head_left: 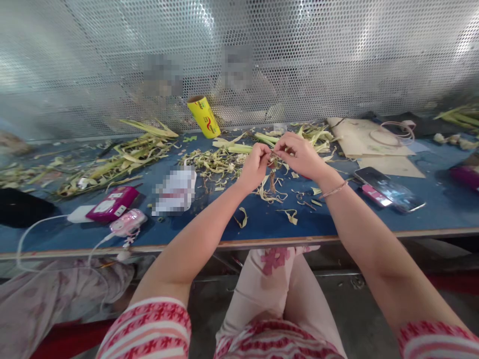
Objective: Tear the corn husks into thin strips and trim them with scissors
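Observation:
My left hand (255, 165) and my right hand (300, 153) meet above the middle of the blue table, their fingertips pinched close together. Between them is a small bundle of dried plant strips (272, 182), whose brownish ends hang down below the fingers. The fingers hide most of its upper part. Pale, curled plant scraps (219, 164) lie spread to the left of my hands. Behind my hands are longer green-yellow stalks (237, 148). Two loose curled strips, one left (243, 219) and one right (291, 216), rest nearer the table's front edge.
A yellow cardboard roll (204, 117) leans against the perforated metal screen (318, 65). Stalks (127, 159) heap at the left, near a purple box (113, 203) and a pink cabled device (128, 223). At right lie a phone (389, 189) and brown cardboard (366, 137). Another person's leg (63, 294) shows at lower left.

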The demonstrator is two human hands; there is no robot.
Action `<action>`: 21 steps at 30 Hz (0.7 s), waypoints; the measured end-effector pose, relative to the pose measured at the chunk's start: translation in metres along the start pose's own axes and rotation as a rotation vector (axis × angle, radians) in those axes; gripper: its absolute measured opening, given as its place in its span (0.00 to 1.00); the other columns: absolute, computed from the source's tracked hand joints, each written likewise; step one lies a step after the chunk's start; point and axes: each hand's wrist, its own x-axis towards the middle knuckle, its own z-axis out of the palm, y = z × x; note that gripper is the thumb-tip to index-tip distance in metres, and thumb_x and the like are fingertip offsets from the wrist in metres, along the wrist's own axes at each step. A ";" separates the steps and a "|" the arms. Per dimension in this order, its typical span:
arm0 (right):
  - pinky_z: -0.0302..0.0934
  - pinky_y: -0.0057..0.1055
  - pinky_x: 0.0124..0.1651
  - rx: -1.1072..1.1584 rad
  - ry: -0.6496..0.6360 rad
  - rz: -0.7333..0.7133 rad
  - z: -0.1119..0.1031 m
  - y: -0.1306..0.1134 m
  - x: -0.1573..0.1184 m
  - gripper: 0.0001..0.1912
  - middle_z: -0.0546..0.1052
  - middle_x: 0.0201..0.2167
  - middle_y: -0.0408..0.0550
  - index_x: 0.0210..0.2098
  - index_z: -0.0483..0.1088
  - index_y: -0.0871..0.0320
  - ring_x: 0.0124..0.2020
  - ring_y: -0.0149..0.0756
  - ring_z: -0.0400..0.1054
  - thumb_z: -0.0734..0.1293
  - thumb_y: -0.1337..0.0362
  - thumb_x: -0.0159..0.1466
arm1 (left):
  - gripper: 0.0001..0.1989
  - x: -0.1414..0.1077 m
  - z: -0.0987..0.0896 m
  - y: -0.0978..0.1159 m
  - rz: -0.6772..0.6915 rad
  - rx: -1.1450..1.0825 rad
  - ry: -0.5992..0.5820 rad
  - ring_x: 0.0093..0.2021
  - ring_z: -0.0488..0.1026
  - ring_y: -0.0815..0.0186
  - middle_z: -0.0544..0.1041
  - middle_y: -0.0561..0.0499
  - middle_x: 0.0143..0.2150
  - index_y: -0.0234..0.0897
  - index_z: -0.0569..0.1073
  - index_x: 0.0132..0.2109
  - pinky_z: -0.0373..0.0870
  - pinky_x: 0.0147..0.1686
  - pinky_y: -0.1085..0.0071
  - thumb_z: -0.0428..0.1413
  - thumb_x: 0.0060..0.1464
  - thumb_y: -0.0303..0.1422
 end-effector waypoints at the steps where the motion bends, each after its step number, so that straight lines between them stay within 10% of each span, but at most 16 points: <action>1: 0.61 0.34 0.39 -0.003 0.002 -0.007 0.000 0.001 0.000 0.04 0.69 0.33 0.47 0.31 0.67 0.57 0.37 0.35 0.63 0.63 0.70 0.62 | 0.08 0.000 0.000 -0.001 0.009 0.003 0.001 0.27 0.71 0.72 0.68 0.58 0.27 0.41 0.59 0.38 0.66 0.31 0.73 0.46 0.60 0.22; 21: 0.60 0.32 0.36 0.094 0.115 0.111 0.012 -0.001 0.001 0.04 0.68 0.32 0.45 0.30 0.64 0.56 0.35 0.33 0.62 0.64 0.71 0.60 | 0.04 0.000 -0.001 -0.007 0.282 0.114 0.126 0.29 0.67 0.72 0.70 0.54 0.33 0.41 0.59 0.40 0.64 0.32 0.71 0.47 0.65 0.34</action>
